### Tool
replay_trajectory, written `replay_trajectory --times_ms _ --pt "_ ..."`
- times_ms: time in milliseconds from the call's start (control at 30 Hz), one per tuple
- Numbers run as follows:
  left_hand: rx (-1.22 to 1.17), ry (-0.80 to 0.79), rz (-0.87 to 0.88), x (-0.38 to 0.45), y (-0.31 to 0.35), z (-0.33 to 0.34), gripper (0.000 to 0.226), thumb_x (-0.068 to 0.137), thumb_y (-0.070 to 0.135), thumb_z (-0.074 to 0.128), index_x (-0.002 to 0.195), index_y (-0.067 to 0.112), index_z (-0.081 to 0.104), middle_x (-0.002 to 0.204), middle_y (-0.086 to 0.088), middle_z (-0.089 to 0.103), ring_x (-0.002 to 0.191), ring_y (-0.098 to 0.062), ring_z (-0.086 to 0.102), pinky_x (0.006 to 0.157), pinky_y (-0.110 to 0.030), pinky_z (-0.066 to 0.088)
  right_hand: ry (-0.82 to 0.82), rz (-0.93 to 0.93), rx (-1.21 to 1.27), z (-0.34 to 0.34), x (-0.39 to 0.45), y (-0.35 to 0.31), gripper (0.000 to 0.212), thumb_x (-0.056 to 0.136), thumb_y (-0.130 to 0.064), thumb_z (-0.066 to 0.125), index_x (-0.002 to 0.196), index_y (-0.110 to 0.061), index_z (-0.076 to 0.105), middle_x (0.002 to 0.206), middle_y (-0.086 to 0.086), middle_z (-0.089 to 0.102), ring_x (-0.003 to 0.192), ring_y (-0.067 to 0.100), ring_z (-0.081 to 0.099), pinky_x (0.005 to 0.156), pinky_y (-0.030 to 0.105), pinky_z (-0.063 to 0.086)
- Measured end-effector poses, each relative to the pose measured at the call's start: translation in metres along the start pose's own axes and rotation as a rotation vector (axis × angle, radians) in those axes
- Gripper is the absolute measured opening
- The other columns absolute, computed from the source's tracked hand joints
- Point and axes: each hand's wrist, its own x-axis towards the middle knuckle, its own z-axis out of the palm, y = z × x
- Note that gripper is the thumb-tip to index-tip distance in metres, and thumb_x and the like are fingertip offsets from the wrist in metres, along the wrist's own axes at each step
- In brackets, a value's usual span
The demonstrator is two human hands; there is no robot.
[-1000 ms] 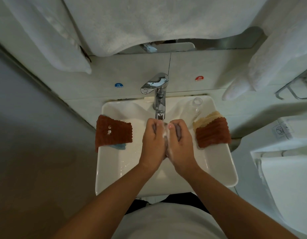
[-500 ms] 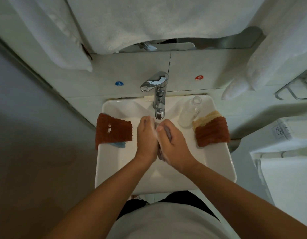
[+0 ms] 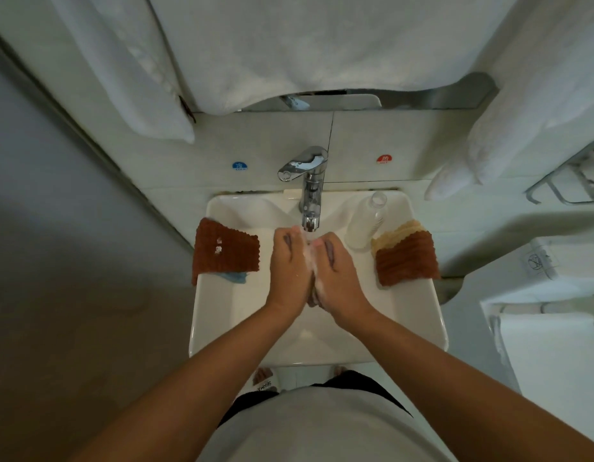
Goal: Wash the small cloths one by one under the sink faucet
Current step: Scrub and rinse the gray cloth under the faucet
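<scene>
My left hand (image 3: 289, 268) and my right hand (image 3: 337, 275) press together over the white sink (image 3: 215, 315), just below the chrome faucet (image 3: 309, 185). Both grip a small grey cloth (image 3: 313, 300), soapy and mostly hidden between the palms; bits show between the fingers and at the wrists. A brown cloth (image 3: 227, 250) lies on the sink's left rim over a blue cloth (image 3: 234, 277). Another brown cloth (image 3: 405, 260) lies on the right rim over a tan cloth (image 3: 400, 230).
A clear plastic bottle (image 3: 365, 225) stands on the sink's back right, close to my right hand. White towels (image 3: 289, 45) hang above the faucet and at the right. Cold and hot stickers flank the faucet on the wall. A toilet (image 3: 555, 345) sits at the right.
Both hands have kept rubbing the grey cloth; they slid toward the faucet, then back level with each other. More foam shows between them now.
</scene>
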Motion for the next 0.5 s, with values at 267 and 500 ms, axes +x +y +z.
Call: replay_trajectory --times_ms 267,500 --pt "0.079 -0.093 -0.02 0.002 -0.002 -0.025 0.008 0.101 0.028 0.062 0.103 0.021 0.059 0.098 -0.003 0.068 0.092 -0.014 0.069 0.079 -0.029 0.058 -0.215 0.227 0.367 -0.013 -0.01 0.011 0.032 0.093 0.001 0.062 0.118 -0.012 0.049 0.105 0.019 0.069 0.091 0.037 0.072 0.075 0.055 0.061" --pt "0.253 -0.241 -0.017 0.042 0.027 -0.059 0.034 0.09 -0.003 0.064 0.11 0.025 0.061 0.097 -0.002 0.063 0.087 -0.014 0.059 0.075 -0.028 0.05 -0.118 0.189 0.156 -0.033 -0.004 0.029 0.04 0.08 0.007 0.071 0.112 -0.009 0.053 0.082 0.012 0.067 0.062 0.017 0.064 0.055 0.036 0.05"
